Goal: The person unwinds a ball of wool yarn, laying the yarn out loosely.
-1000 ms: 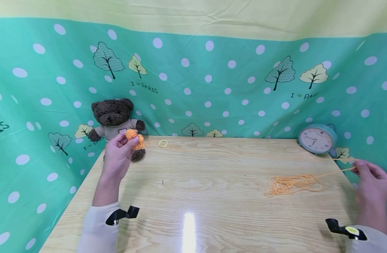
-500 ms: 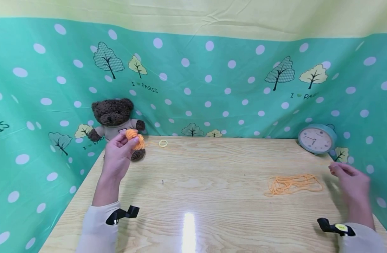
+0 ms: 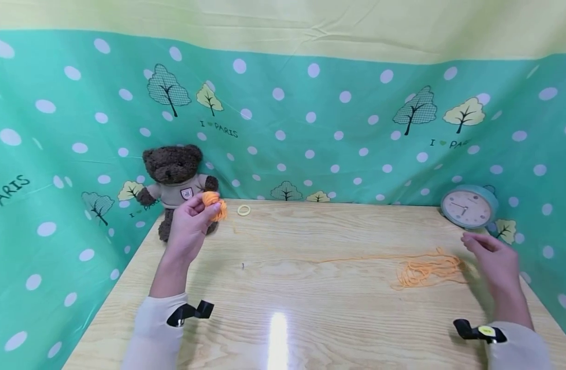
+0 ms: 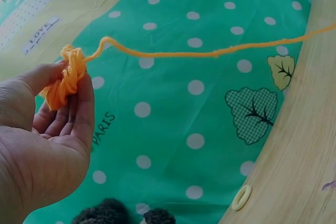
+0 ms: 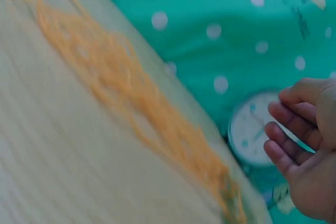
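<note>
My left hand (image 3: 187, 228) pinches a small wound bundle of orange yarn (image 3: 215, 206) between thumb and fingers, held up in front of the teddy bear. From the bundle a single yarn strand (image 4: 210, 54) runs off to the right in the left wrist view. In the head view the strand reaches a loose heap of orange yarn (image 3: 426, 271) on the right of the table. Just right of that heap, my right hand (image 3: 495, 259) hovers with loosely bent fingers. No yarn shows between its thumb and fingers (image 5: 283, 116) in the right wrist view.
A dark brown teddy bear (image 3: 176, 167) sits at the back left, a pale yellow ring (image 3: 243, 210) near it. The teal alarm clock (image 3: 468, 206) stands at the back right. A dotted green curtain (image 3: 310, 133) borders the wooden table (image 3: 338, 318).
My right hand has moved leftward from the table's right edge and let go of the yarn strand, which now lies over to the heap. My left hand keeps hold of the bundle; the head view shifted slightly.
</note>
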`<state>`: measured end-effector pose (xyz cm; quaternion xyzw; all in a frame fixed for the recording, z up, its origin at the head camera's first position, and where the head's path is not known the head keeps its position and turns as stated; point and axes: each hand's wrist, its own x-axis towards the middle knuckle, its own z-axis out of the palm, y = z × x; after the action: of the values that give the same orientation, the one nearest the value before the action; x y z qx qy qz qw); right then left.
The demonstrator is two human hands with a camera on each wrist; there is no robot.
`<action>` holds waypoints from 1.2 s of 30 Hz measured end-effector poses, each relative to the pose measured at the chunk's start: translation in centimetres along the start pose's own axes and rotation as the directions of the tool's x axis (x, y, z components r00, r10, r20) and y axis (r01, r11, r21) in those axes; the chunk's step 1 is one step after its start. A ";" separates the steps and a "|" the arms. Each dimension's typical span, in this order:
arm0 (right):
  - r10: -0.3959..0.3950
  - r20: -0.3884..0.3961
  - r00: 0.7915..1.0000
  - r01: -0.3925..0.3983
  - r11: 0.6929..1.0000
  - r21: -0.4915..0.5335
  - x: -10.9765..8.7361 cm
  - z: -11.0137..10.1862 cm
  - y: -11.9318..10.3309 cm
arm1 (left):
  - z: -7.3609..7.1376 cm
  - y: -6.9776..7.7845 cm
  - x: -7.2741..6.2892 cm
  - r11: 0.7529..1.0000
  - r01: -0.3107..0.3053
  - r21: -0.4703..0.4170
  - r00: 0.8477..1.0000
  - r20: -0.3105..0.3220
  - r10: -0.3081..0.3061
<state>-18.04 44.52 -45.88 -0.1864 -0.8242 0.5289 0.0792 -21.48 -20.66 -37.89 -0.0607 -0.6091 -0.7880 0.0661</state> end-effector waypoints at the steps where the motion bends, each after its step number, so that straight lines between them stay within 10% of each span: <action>1: -0.021 0.001 1.000 0.021 1.000 0.018 -0.1 0.5 -0.6 | 0.0 0.0 0.0 1.000 0.002 0.000 1.000 0.000 -0.002; 7: -0.194 0.022 0.981 0.191 0.977 0.099 -0.8 4.3 -5.0 | -0.1 -0.2 0.0 1.000 -0.004 -0.009 1.000 0.006 0.004; 16: -0.465 0.171 0.869 0.446 0.884 0.136 -2.4 11.9 -10.5 | 0.3 -0.2 -0.1 1.000 -0.008 -0.022 1.000 0.015 0.009; 21: -0.537 0.220 0.815 0.482 0.838 0.257 -3.2 15.5 -12.6 | 0.3 -0.2 -0.1 1.000 -0.008 -0.020 1.000 0.008 0.008; 36: -0.572 0.314 0.758 0.414 0.793 0.447 -6.7 24.5 -16.9 | 0.7 -0.1 0.0 0.999 -0.028 -0.039 1.000 0.004 0.029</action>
<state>-23.66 15.02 -40.68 0.1808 -0.7318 0.6539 0.0645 -21.46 -20.00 -37.83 -0.0723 -0.5929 -0.7985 0.0749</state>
